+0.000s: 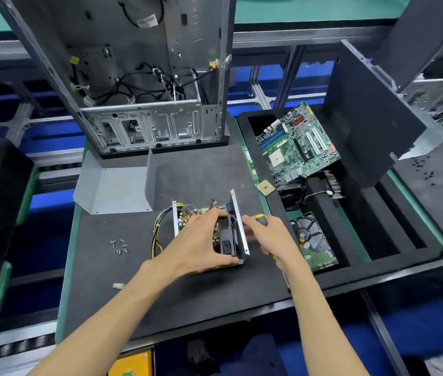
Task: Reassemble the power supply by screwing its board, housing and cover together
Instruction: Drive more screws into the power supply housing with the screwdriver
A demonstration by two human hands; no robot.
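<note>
**Both hands on the open power supply at the centre of the worktop**

The open grey metal power supply housing (238,221), with its brown component-crowded circuit board (188,217) inside and a black fan (227,237) against its right wall, sits on the dark foam worktop (160,294) just in front of the person. The left hand (201,242) reaches over the board with fingers curled, thumb near the front lower corner and fingertips at the fan's upper edge, grasping the fan end of the unit. The right hand (272,237) is clenched around a yellow-and-black-handled screwdriver (260,219), held just beside the outside of the housing's right wall; its tip is hidden.

A bundle of yellow, black and purple wires (156,232) loops out of the left side of the housing. The bent grey sheet-metal cover (117,185) lies apart from it, behind and to the left. A small cluster of silver screws (119,245) lies on the worktop left of the wires, and one small pale connector piece (117,286) lies nearer the front edge.

An empty grey computer tower case (133,77) stands upright at the back. To the right, a black foam tray (350,253) holds a green motherboard (296,142), a small square processor chip (266,188) and a hard drive (312,240) with its green board showing.
</note>
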